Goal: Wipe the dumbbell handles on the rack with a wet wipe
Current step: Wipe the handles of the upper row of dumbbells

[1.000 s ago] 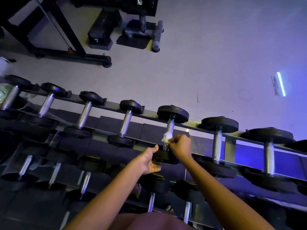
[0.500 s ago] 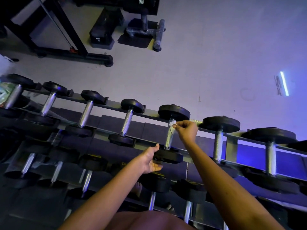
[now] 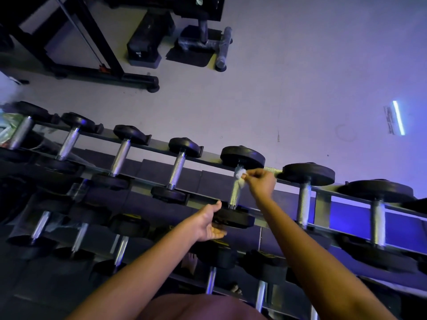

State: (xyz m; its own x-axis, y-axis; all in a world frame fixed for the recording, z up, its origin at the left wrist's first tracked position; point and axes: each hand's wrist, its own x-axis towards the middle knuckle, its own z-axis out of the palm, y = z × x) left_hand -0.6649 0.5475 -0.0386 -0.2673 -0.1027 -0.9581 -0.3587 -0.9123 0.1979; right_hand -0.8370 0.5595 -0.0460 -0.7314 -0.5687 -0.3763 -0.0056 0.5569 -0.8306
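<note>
A row of dumbbells lies across the top tier of a dark rack (image 3: pixel 323 199), each with black round heads and a silver knurled handle. My right hand (image 3: pixel 261 183) pinches a small white wet wipe (image 3: pixel 241 177) against the far end of one dumbbell handle (image 3: pixel 235 192), just under its far head (image 3: pixel 242 157). My left hand (image 3: pixel 208 221) grips the near head (image 3: pixel 233 217) of that same dumbbell from the left. More dumbbells sit on a lower tier beneath my arms.
Neighbouring dumbbell handles stand to the left (image 3: pixel 176 170) and to the right (image 3: pixel 303 204) of the one I touch. Beyond the rack is pale floor (image 3: pixel 277 88), with a black machine frame (image 3: pixel 97 54) and a bench base (image 3: pixel 203 38) at the back.
My right hand slid the wipe from the near end of the handle up to its far end. My left hand stayed on the near head.
</note>
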